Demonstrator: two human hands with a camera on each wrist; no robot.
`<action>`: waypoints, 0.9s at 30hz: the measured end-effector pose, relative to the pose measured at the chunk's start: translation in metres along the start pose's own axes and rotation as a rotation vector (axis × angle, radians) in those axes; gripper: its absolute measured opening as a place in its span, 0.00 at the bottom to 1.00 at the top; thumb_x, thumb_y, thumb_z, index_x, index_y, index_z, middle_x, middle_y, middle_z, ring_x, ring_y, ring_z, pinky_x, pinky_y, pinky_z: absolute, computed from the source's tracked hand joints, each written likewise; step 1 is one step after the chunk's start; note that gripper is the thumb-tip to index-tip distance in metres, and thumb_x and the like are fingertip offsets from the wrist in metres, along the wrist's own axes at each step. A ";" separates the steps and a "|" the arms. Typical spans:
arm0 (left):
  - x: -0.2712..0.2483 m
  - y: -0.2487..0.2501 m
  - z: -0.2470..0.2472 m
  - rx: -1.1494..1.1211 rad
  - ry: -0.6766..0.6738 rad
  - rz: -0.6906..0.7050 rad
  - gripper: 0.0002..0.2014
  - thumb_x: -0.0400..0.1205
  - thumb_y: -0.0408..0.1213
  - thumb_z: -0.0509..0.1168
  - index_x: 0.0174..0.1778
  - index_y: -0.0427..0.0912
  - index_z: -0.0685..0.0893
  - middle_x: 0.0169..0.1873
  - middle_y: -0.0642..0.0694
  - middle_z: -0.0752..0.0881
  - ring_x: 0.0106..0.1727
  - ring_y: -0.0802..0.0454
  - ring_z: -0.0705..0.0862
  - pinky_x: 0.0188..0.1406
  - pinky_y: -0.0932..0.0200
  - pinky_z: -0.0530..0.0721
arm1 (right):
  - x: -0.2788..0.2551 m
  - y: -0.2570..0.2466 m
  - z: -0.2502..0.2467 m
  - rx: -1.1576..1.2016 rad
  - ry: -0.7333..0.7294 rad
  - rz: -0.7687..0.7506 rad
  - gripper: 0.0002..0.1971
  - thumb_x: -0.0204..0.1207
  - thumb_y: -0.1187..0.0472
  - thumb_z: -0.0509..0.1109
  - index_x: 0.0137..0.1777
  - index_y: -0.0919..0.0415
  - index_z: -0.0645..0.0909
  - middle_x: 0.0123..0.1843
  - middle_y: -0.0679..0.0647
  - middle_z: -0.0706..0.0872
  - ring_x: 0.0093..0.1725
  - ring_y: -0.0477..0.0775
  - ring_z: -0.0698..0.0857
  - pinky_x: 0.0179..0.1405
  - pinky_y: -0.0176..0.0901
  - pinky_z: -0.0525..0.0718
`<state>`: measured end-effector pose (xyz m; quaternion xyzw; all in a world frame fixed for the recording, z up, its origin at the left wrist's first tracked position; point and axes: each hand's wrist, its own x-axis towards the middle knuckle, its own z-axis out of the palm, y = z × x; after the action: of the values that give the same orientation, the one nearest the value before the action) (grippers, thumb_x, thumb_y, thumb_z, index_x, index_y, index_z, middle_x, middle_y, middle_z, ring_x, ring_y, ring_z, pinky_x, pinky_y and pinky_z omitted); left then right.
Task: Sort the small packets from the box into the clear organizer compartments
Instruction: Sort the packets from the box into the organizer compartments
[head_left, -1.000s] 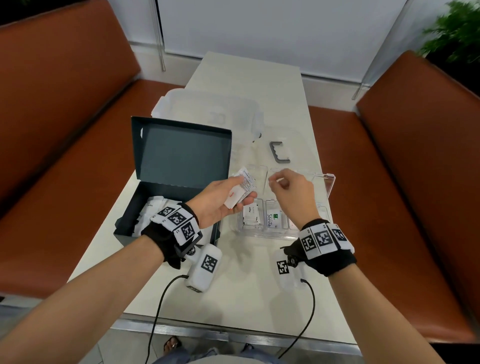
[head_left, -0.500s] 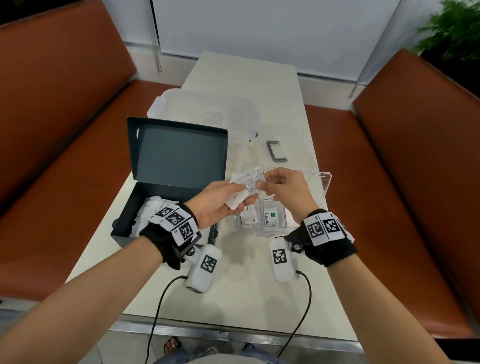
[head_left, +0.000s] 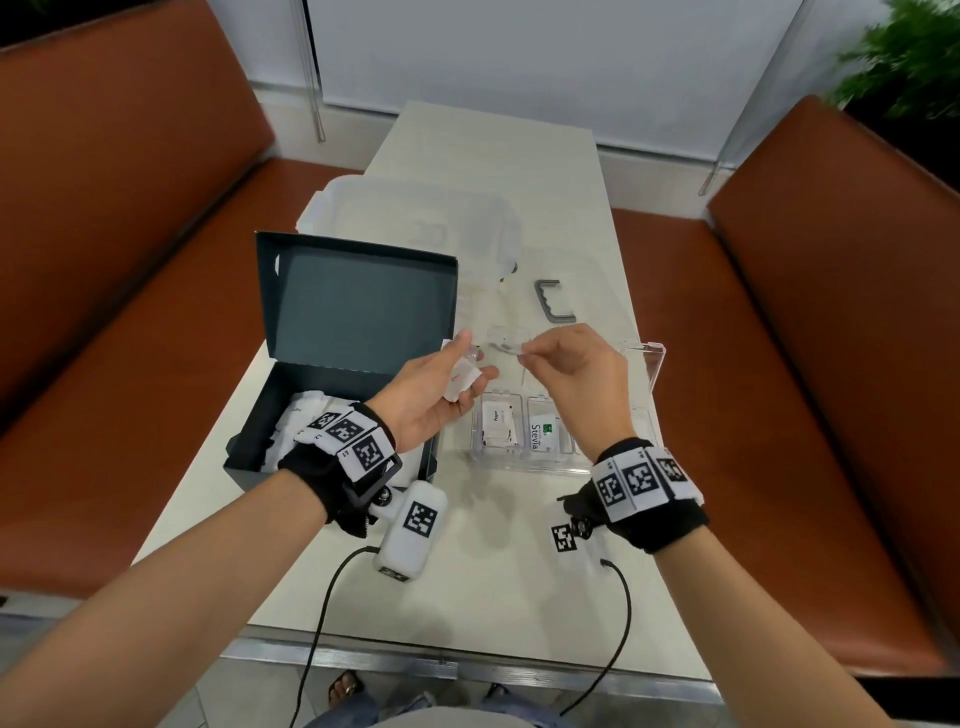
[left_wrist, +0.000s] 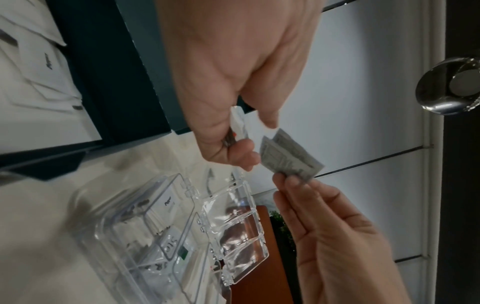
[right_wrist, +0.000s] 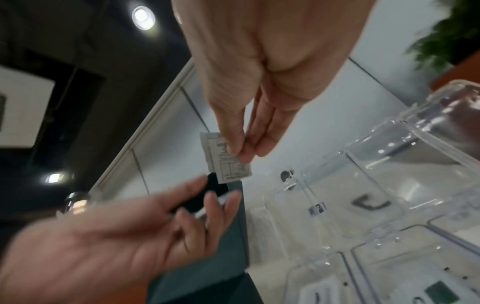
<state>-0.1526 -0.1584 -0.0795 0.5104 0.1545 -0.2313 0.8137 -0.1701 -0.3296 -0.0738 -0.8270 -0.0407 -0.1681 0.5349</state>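
Note:
An open dark box on the table's left holds several white packets. My left hand hovers beside it and grips a small stack of white packets, also seen as a thin stack in the left wrist view. My right hand pinches one printed packet between thumb and fingertips, a little right of the left hand and above the clear organizer. Its near compartments hold a white packet and a Stevia packet. The organizer's lids stand open.
A translucent plastic container lies behind the box. A grey U-shaped handle sits on the table beyond the organizer. Orange-brown bench seats flank the table on both sides. Wrist-camera cables trail over the near edge.
My right hand came to the left hand's stack, took hold of one packet and drew it off to the right. The left hand keeps the rest and has barely moved.

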 end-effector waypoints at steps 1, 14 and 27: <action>0.000 0.001 0.002 -0.001 -0.009 0.004 0.21 0.83 0.51 0.65 0.61 0.36 0.83 0.50 0.40 0.89 0.32 0.57 0.83 0.25 0.70 0.79 | -0.004 0.000 0.003 -0.045 -0.011 -0.062 0.04 0.71 0.71 0.77 0.44 0.64 0.89 0.47 0.55 0.86 0.41 0.38 0.86 0.48 0.25 0.81; -0.004 0.001 -0.002 0.261 -0.070 0.236 0.10 0.79 0.28 0.71 0.56 0.37 0.84 0.54 0.36 0.88 0.50 0.45 0.80 0.29 0.66 0.74 | -0.003 -0.008 0.006 0.224 -0.143 0.336 0.08 0.79 0.66 0.69 0.55 0.59 0.86 0.46 0.60 0.91 0.45 0.55 0.89 0.42 0.43 0.89; 0.007 -0.004 -0.001 0.359 0.015 0.319 0.07 0.74 0.34 0.77 0.46 0.40 0.88 0.36 0.47 0.89 0.33 0.57 0.81 0.26 0.67 0.76 | -0.001 -0.005 -0.002 0.176 -0.227 0.388 0.04 0.75 0.60 0.75 0.49 0.55 0.88 0.37 0.49 0.90 0.31 0.40 0.85 0.33 0.30 0.82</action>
<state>-0.1489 -0.1605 -0.0863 0.6665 0.0347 -0.1198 0.7350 -0.1731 -0.3289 -0.0689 -0.7830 0.0446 0.0360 0.6194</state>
